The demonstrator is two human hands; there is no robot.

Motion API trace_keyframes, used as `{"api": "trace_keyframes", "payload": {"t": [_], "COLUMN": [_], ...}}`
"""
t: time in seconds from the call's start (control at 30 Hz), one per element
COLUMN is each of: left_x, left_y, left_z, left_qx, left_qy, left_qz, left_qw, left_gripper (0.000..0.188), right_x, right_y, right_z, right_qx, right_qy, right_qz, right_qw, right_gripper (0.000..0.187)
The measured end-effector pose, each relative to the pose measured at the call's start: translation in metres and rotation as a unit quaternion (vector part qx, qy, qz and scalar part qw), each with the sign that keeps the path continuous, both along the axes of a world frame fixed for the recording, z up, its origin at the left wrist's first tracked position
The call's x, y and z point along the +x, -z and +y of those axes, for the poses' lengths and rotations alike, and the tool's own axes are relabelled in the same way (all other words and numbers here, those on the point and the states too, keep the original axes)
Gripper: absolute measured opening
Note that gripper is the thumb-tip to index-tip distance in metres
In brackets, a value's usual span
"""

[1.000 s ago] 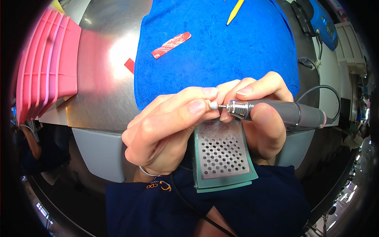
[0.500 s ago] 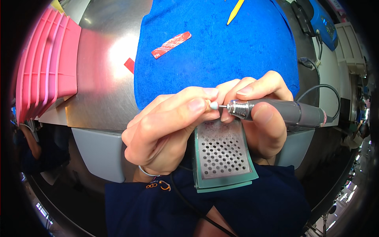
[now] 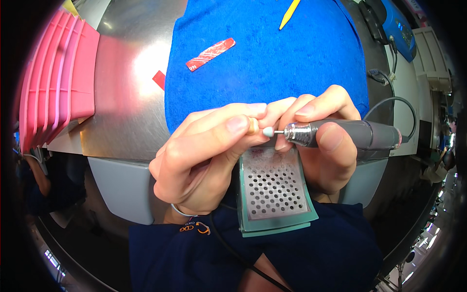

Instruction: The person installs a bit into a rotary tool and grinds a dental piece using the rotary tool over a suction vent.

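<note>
Between the thumb and fingertips of my left hand (image 3: 202, 153) is a small cream-coloured dental crown (image 3: 253, 126), partly hidden by the fingers. My right hand (image 3: 335, 158) wraps round a dark grey rotary handpiece (image 3: 357, 134) with a silver collar. A thin shank sticks out of it toward the left, tipped with a pale blue-grey grinding stone (image 3: 268, 132). A small gap shows between stone and crown. The fingertips of both hands meet behind the stone. Below them lies a perforated metal plate (image 3: 275, 192) in a green frame.
A blue towel (image 3: 272, 63) covers the metal bench (image 3: 126, 78). On it lie a red-and-white strip (image 3: 210, 54) and a yellow pointed stick (image 3: 290, 13). Pink stacked trays (image 3: 58, 78) stand at left; a blue control box (image 3: 399, 29) at far right. The handpiece's cable (image 3: 415, 117) loops on the right.
The handpiece and its stone have shifted slightly right, away from the crown. My left fingers have tilted, so more of the crown shows.
</note>
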State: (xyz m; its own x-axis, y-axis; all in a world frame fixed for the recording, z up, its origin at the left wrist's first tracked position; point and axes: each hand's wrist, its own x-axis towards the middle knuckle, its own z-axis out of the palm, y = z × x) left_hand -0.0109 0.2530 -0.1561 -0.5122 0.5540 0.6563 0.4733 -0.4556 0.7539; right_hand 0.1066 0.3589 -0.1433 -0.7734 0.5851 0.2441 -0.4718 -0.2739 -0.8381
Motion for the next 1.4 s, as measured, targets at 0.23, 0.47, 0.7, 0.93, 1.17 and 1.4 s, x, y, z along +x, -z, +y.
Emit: {"api": "trace_keyframes", "payload": {"t": [0.23,0.47,0.7,0.93,1.17,1.4], "left_x": [0.0004,0.0000,-0.0009,-0.0010,-0.0014,-0.0003], "left_y": [0.0012,0.0054,0.0044,0.0031,0.0039,0.0019], "left_z": [0.0003,0.0010,0.0003,0.0017,0.0001,-0.0014], "left_qx": [-0.004,-0.001,0.013,0.023,0.015,-0.003], "left_qy": [0.008,0.007,0.012,0.019,0.016,0.008], "left_qz": [-0.050,-0.034,-0.034,-0.039,-0.026,-0.018], "left_qw": [0.999,0.999,0.999,0.999,0.999,1.000], "left_gripper": [0.034,0.034,0.032,0.031,0.030,0.032], "right_x": [0.0017,0.0015,0.0009,-0.0016,-0.0009,-0.0012], "right_y": [-0.0035,0.0001,-0.0010,0.0009,0.0004,0.0030], "right_z": [0.0033,0.0044,0.0024,0.0023,0.0013,0.0011], "right_qx": [0.035,0.054,0.038,0.049,0.053,-0.013], "right_qy": [0.007,-0.002,-0.015,-0.006,-0.001,0.019], "right_qz": [-0.039,-0.042,-0.031,-0.010,-0.013,0.017], "right_qw": [0.999,0.998,0.999,0.999,0.999,1.000], "right_gripper": [0.027,0.028,0.026,0.026,0.026,0.015]}}
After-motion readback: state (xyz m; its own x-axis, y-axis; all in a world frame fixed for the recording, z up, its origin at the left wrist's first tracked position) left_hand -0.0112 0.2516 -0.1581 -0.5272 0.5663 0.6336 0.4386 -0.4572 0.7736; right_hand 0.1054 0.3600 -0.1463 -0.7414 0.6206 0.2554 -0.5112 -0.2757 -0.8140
